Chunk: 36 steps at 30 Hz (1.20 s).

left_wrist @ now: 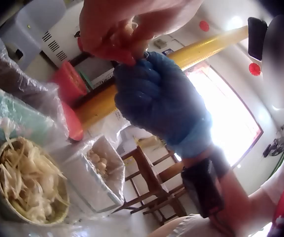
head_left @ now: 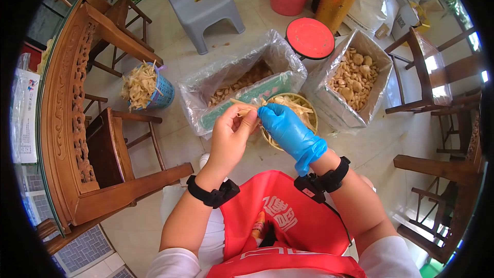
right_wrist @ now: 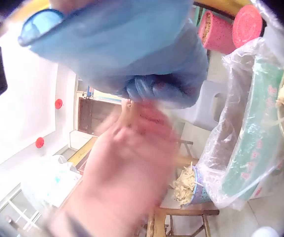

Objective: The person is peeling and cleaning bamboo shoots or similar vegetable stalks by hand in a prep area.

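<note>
My bare left hand pinches a thin pale strip between thumb and fingers, above the floor in front of the lap. Right against its fingertips is my right hand, in a blue glove, its fingers curled in around a pale piece mostly hidden by the glove. In the left wrist view the gloved fist meets the bare fingertips. Just below the hands stands a round basket heaped with pale torn strips. The bare hand is blurred in the right wrist view.
Beyond the hands are a plastic-lined box with brown pieces and another lined box of pale chunks. A blue bin of strips stands left, near a carved wooden table. A grey stool and pink bucket stand behind.
</note>
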Available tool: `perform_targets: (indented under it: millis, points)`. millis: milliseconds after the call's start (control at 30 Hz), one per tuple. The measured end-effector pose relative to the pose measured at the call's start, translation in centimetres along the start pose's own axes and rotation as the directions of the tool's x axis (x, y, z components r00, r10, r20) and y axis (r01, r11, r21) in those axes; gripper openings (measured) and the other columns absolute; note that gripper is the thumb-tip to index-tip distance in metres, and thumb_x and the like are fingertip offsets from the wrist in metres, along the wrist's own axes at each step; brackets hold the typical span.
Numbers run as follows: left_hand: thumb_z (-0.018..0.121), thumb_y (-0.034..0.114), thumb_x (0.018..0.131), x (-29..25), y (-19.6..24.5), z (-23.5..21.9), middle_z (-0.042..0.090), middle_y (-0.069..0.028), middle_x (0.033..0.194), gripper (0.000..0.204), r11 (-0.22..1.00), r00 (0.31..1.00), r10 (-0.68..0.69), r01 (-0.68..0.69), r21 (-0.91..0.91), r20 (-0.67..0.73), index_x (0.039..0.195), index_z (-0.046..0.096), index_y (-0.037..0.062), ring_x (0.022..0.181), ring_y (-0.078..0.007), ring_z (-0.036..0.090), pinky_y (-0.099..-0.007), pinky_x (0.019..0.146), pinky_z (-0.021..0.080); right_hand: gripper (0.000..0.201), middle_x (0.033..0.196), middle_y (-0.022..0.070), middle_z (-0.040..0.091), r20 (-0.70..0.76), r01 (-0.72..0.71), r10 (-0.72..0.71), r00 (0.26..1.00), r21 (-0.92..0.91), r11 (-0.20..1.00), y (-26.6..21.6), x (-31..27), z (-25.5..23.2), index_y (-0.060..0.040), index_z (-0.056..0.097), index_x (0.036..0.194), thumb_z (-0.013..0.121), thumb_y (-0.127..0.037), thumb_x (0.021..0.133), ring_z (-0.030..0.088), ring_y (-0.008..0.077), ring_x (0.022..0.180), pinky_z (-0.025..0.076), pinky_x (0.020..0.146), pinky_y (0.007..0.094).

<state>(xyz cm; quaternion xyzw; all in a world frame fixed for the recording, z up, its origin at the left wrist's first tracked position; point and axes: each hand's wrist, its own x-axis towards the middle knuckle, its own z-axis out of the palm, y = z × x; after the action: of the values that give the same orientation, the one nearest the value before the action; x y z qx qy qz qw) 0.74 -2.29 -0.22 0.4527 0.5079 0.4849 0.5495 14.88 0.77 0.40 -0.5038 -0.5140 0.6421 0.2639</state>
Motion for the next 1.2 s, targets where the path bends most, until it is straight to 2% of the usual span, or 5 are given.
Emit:
perform_targets:
  millis: [100,200,833,1000,1200]
  points:
    - [0.053,0.023,0.096,0.2,-0.2,-0.6,0.058,0.0005,0.083,0.020,0.994,0.996,-0.046,0.038,-0.099,-0.073,0.099,0.059,0.0037,0.072,-0.0072,0.052,-0.0219,0.067,0.044,0.029,0.071,0.0126,0.051,-0.004,-0.006,0.006,1.000,-0.007,1.000,0.0,-0.1,-0.2,0.0039,0.056,0.089,0.043,-0.022,0.092,0.046,0.0171,0.066,0.043,0.066,0.0338]
    - [0.053,0.023,0.096,0.5,0.5,-1.4,0.057,0.0012,0.083,0.020,0.988,0.989,-0.073,0.053,-0.145,-0.130,0.101,0.058,0.0048,0.075,-0.0070,0.052,-0.0223,0.067,0.043,0.030,0.067,0.0112,0.048,-0.214,0.274,-0.282,0.935,-0.069,0.959,0.3,-0.3,-0.5,0.0041,0.054,0.088,0.046,-0.024,0.094,0.042,0.0166,0.063,0.040,0.061,0.0351]
    - [0.060,0.022,0.091,0.8,1.0,-1.2,0.064,-0.0047,0.094,0.019,0.992,0.991,-0.114,0.110,-0.056,-0.072,0.101,0.055,0.0068,0.086,-0.0117,0.058,-0.0252,0.075,0.045,0.027,0.064,0.0007,0.041,-0.353,0.216,-0.172,0.920,0.089,0.972,0.7,0.2,-2.5,0.0010,0.052,0.079,0.050,-0.022,0.093,0.034,0.0092,0.062,0.035,0.056,0.0288]
    - [0.057,0.012,0.090,0.8,1.1,-1.2,0.060,-0.0087,0.103,0.011,0.800,0.954,-0.285,0.289,-0.526,0.091,0.100,0.054,0.0073,0.099,-0.0204,0.060,-0.0328,0.089,0.048,0.025,0.067,-0.0011,0.042,-0.357,0.234,-0.158,0.921,0.179,0.956,0.7,0.0,-2.7,-0.0004,0.054,0.081,0.051,-0.022,0.094,0.036,0.0071,0.066,0.035,0.057,0.0269]
    - [0.057,0.006,0.088,0.9,0.7,-1.1,0.060,-0.0093,0.104,0.013,0.769,0.949,-0.299,0.299,-0.565,0.096,0.100,0.053,0.0069,0.101,-0.0214,0.059,-0.0340,0.090,0.050,0.025,0.068,-0.0008,0.045,-0.331,0.223,-0.164,0.929,0.148,0.964,0.8,0.0,-2.1,0.0002,0.059,0.088,0.052,-0.023,0.094,0.038,0.0075,0.067,0.037,0.059,0.0265]
